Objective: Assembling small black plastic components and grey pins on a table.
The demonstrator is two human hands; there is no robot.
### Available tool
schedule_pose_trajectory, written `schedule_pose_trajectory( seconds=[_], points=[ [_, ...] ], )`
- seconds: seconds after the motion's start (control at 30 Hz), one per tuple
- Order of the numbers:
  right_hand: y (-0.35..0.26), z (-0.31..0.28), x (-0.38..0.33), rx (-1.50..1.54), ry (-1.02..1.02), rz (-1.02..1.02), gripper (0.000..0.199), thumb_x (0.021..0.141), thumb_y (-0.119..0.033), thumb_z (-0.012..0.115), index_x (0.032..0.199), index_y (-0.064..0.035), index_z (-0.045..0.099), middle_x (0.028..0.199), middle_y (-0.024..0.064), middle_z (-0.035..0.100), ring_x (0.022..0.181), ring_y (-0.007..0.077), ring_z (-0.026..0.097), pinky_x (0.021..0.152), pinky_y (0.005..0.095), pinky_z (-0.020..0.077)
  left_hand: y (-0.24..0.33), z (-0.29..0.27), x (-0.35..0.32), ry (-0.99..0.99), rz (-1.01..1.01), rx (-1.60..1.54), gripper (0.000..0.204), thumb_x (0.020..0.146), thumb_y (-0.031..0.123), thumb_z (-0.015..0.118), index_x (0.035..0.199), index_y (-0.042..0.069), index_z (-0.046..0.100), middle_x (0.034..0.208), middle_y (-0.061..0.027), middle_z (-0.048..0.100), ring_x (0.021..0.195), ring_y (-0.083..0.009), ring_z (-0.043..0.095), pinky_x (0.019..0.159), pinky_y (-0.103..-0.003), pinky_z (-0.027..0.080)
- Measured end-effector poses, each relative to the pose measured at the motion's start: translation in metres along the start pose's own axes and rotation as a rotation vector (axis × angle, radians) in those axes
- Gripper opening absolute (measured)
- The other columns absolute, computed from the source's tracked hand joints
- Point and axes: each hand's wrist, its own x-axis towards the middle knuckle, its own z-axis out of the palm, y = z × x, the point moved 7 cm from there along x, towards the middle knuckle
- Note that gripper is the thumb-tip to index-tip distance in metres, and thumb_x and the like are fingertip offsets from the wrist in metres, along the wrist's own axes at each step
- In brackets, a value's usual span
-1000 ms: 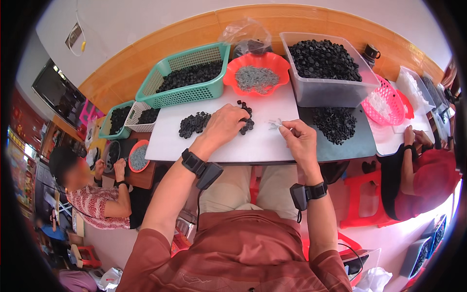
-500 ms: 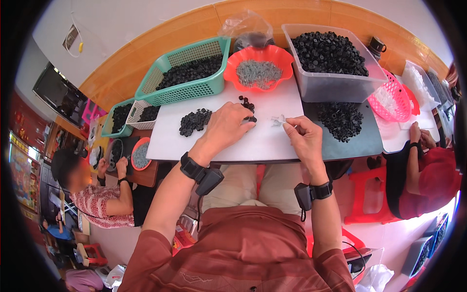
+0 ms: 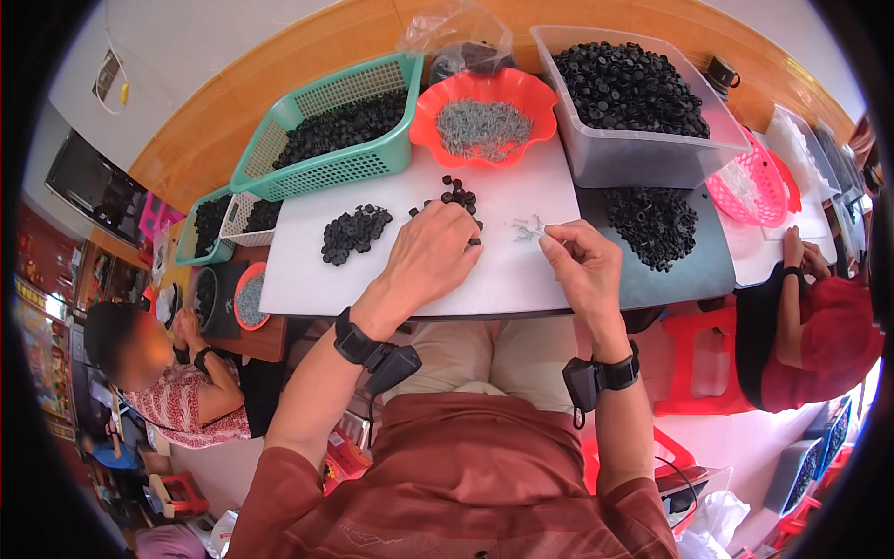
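My left hand [image 3: 430, 253] is palm down on the white board [image 3: 307, 284], fingers curled together with a small black cap at the fingertips. Just beyond its knuckles lies a loose group of black caps [image 3: 458, 194], partly hidden by the hand. Off to the right, my right hand [image 3: 585, 265] pinches a thin grey metal screw between thumb and forefinger. Several more grey screws [image 3: 527, 226] lie on the board beside these fingertips. A heap of flat black pieces [image 3: 356, 233] rests to the left of my left hand.
Behind the board stand a green basket [image 3: 372, 163] of black parts, a red scalloped bowl [image 3: 424, 140] of screws and a clear bin [image 3: 633, 166]. Black rings [image 3: 652, 228] are heaped on the dark mat [image 3: 694, 279]. Co-workers sit left [image 3: 182, 391] and right [image 3: 810, 345].
The view has shifted slightly. My left hand has drawn a little toward me, uncovering more black caps beyond it. My right hand keeps its pinch near the screws.
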Motion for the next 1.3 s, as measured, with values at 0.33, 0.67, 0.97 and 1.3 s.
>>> schedule_pose_trajectory(
  seconds=[0.33, 0.67, 0.97, 1.3],
  points=[
    [-0.003, 0.001, 0.000, 0.029, -0.029, -0.021, 0.010, 0.089, -0.002, 0.075, 0.098, 0.0020, 0.075, 0.085, 0.0023, 0.067, 0.065, 0.0052, 0.051, 0.059, 0.0218, 0.0418, 0.005, -0.011, -0.008, 0.195, 0.102, -0.131, 0.019, 0.079, 0.007, 0.078, 0.094, 0.003, 0.067, 0.109, -0.0102, 0.071, 0.100, -0.0317, 0.065, 0.085, -0.040, 0.055],
    [-0.005, 0.000, -0.002, 0.036, -0.032, -0.039, 0.011, 0.089, -0.003, 0.075, 0.099, 0.0011, 0.075, 0.083, 0.0021, 0.067, 0.064, 0.0052, 0.050, 0.058, 0.0218, 0.0414, -0.003, -0.007, -0.009, 0.175, 0.025, -0.240, 0.019, 0.078, 0.006, 0.078, 0.095, 0.003, 0.069, 0.108, -0.0115, 0.072, 0.102, -0.0308, 0.066, 0.087, -0.039, 0.054],
    [-0.007, 0.000, -0.001, 0.012, -0.036, -0.106, 0.012, 0.089, -0.005, 0.076, 0.099, 0.0009, 0.075, 0.083, 0.0026, 0.067, 0.062, 0.0053, 0.050, 0.056, 0.0222, 0.0412, -0.013, -0.013, -0.020, 0.144, -0.235, -0.391, 0.018, 0.084, 0.008, 0.079, 0.098, 0.000, 0.073, 0.100, -0.0104, 0.076, 0.087, -0.0187, 0.074, 0.078, -0.031, 0.058],
    [-0.011, 0.001, -0.001, -0.002, -0.061, -0.115, 0.012, 0.088, -0.004, 0.075, 0.099, 0.0006, 0.075, 0.083, 0.0030, 0.067, 0.063, 0.0056, 0.052, 0.056, 0.0226, 0.0422, -0.007, 0.001, -0.034, 0.196, -0.331, -0.898, 0.021, 0.086, -0.005, 0.075, 0.107, -0.002, 0.073, 0.105, -0.0091, 0.072, 0.094, -0.0120, 0.069, 0.081, -0.026, 0.058]
  ],
)
